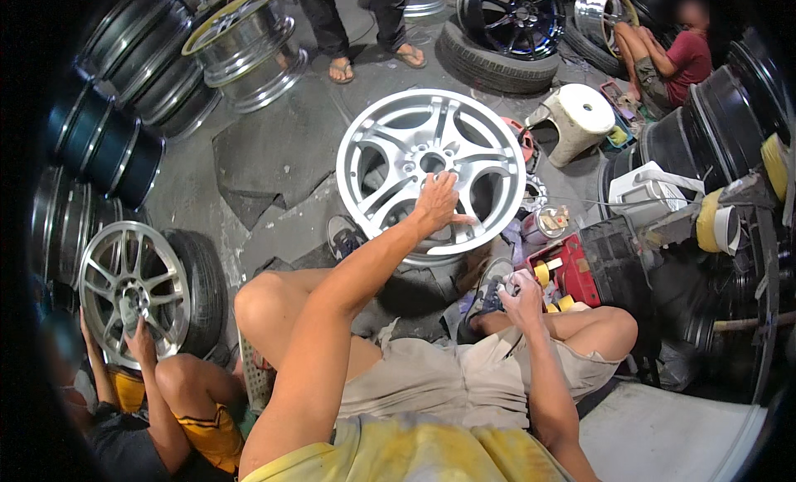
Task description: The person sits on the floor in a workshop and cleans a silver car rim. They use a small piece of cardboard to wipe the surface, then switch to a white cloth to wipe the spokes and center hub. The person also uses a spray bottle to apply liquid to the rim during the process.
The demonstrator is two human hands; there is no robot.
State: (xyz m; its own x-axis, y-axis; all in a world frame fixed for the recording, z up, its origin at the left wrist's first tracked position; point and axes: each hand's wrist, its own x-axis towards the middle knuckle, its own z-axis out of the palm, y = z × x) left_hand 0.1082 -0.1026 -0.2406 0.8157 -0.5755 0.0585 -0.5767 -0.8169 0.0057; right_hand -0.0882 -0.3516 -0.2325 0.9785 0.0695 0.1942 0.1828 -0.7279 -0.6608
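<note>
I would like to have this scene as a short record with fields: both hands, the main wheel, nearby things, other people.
Left hand: fingers resting on the silver wheel, near its centre hole
Right hand: fingers curled; what it holds, if anything, is unclear
Main wheel: silver, spoked, face up before the seated person
Nearby, right: white stool, red case
Farther left: stacked rims
Other people: one lower left, hands at another spoked wheel; one standing; one seated in a red shirt

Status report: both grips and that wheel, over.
Left grip on silver wheel. Right grip off wheel, contents unclear. Left forearm hiding part of wheel.
</note>
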